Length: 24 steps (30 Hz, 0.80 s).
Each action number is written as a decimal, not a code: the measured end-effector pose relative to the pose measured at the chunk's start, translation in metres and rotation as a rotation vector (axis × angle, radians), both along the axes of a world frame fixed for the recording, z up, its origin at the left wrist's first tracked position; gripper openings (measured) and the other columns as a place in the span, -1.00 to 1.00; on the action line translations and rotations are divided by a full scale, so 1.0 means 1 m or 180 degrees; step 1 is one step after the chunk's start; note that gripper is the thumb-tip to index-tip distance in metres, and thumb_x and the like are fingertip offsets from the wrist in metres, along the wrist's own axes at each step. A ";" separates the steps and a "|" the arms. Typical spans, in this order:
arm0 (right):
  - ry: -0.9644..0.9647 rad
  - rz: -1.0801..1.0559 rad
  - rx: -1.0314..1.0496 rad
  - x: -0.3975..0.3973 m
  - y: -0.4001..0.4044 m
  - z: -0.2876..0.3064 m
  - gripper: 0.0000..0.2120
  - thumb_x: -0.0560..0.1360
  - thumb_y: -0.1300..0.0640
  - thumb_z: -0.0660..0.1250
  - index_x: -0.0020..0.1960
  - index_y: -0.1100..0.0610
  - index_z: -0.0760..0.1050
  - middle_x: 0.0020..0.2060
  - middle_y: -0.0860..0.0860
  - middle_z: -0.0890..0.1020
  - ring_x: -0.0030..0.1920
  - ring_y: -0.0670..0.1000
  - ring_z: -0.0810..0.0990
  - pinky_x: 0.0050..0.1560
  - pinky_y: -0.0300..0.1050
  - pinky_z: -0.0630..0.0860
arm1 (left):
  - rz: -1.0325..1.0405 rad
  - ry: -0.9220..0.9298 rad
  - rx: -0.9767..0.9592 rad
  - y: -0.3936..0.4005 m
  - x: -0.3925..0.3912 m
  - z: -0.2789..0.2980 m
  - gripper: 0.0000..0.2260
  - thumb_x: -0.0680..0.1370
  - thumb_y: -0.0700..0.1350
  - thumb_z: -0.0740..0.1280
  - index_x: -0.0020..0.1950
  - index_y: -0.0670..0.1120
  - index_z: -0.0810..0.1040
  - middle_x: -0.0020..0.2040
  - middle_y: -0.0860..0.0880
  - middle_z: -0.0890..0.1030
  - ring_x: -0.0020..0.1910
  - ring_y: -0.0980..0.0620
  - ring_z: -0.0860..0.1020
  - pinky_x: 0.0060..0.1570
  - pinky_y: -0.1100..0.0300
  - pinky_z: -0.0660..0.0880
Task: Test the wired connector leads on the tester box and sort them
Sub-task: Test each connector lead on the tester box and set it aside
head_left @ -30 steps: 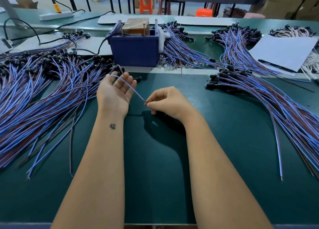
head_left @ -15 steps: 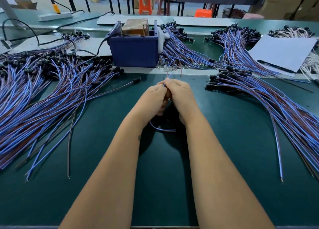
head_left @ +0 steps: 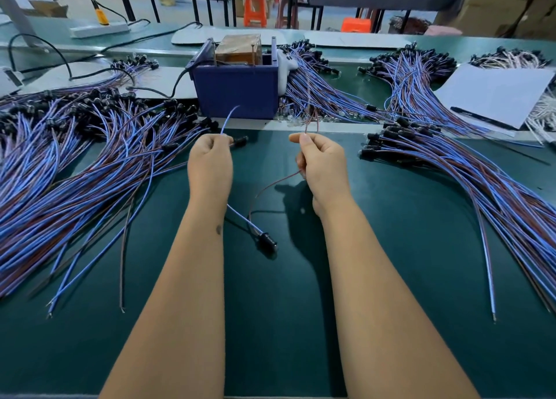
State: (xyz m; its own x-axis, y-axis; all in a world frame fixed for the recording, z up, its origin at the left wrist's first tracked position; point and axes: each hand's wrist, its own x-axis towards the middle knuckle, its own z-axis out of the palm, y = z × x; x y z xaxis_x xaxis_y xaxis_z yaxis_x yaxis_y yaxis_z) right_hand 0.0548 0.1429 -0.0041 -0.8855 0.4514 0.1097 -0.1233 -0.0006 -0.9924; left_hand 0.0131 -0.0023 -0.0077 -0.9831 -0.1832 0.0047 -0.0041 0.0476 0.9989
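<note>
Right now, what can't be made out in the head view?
- Blue tester box: contacts and any readout hidden behind its front wall.
- Blue wire's middle: hidden inside the left hand.
- Brown wire tip: too thin, lost against the purple-and-brown lead pile.
- Right-side pile of leads: cut off by the frame edge.

no legible text — labels, numbers, none

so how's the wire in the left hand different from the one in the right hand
The left hand grips the blue wire; the right hand pinches the reddish-brown wire. The blue tip stands clear above the fist, while the brown tip blurs into the bundles behind. Both hang down to the same black connector lying on the green mat.
</note>
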 end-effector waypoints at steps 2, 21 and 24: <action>0.0047 -0.0007 0.0022 0.000 -0.003 0.000 -0.77 0.65 0.20 0.16 -0.06 0.11 0.58 -0.50 -0.05 0.31 -0.48 -0.14 0.26 -0.46 -0.34 0.22 | 0.0039 0.0031 0.0280 -0.003 -0.001 0.003 -0.80 0.59 -0.07 0.15 -0.16 0.03 0.52 -0.53 0.14 0.28 -0.55 0.13 0.19 -0.49 0.22 0.16; 0.0072 -0.0487 0.0338 -0.033 -0.027 -0.009 -0.69 0.59 0.26 0.18 0.27 0.15 0.56 -0.17 -0.06 0.50 -0.13 -0.05 0.43 0.00 -0.10 0.43 | 0.0642 0.0311 0.0614 0.004 -0.014 -0.009 -0.85 0.62 -0.26 0.23 -0.07 -0.14 0.57 -0.32 -0.01 0.54 -0.47 0.16 0.54 -0.32 0.26 0.56; -0.0074 -0.0578 0.0494 -0.041 -0.030 -0.008 -0.67 0.60 0.23 0.17 0.29 0.10 0.56 -0.04 -0.04 0.61 -0.10 -0.01 0.47 0.01 -0.11 0.46 | 0.0715 0.0332 0.0512 0.007 -0.014 -0.010 -0.85 0.62 -0.24 0.23 -0.07 -0.11 0.56 -0.31 -0.01 0.55 -0.48 0.17 0.54 -0.31 0.26 0.56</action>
